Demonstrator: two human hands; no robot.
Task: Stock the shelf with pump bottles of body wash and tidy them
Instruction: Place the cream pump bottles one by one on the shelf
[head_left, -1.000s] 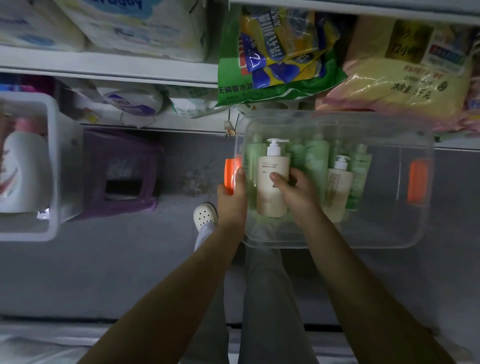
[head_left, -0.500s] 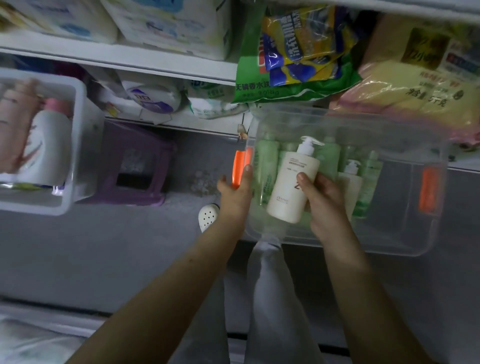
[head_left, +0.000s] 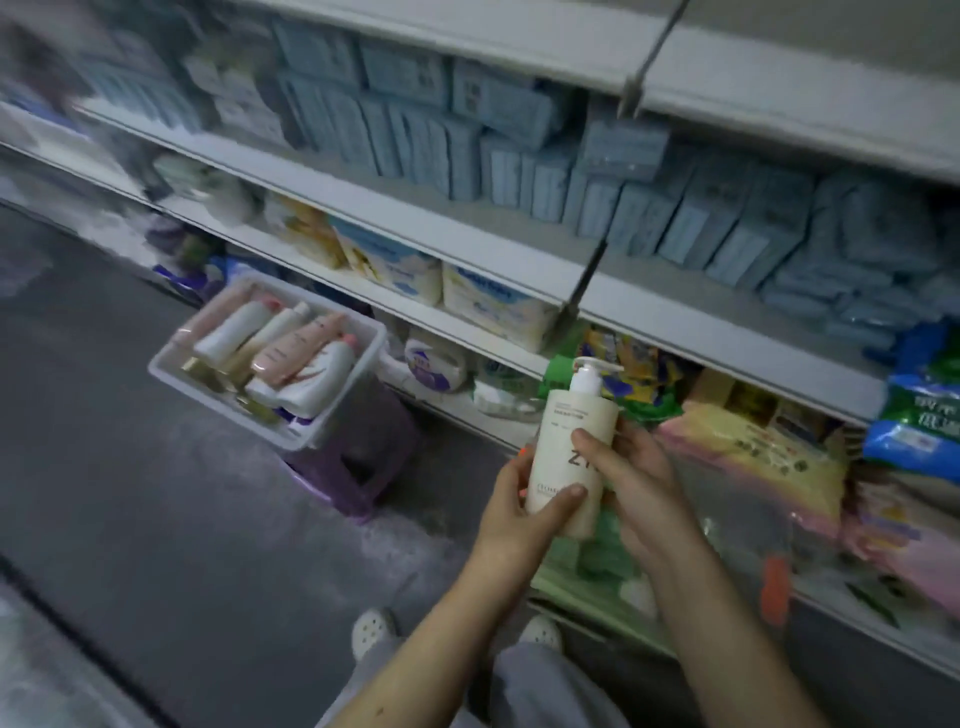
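Two grips hold one bottle.
The left grip (head_left: 519, 512) and right grip (head_left: 636, 483) both wrap around the cream pump bottle (head_left: 566, 423), which stands upright in front of the shelves (head_left: 701, 332). At 9 o'clock from it, well apart, a white bin (head_left: 223, 408) of bottles sits on a purple stool (head_left: 358, 467).

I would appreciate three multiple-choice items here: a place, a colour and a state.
1. What does the white plastic bin of bottles sit on? A. purple plastic stool B. top shelf C. bare floor
2. What colour is the body of the tall plastic pump bottle being held? A. green B. cream C. red
3. How is it held? A. one hand B. between the knees C. both hands
Answers: 1 A, bin rests atop stool; 2 B, cream body, white pump; 3 C, left hand and right hand both grip it.
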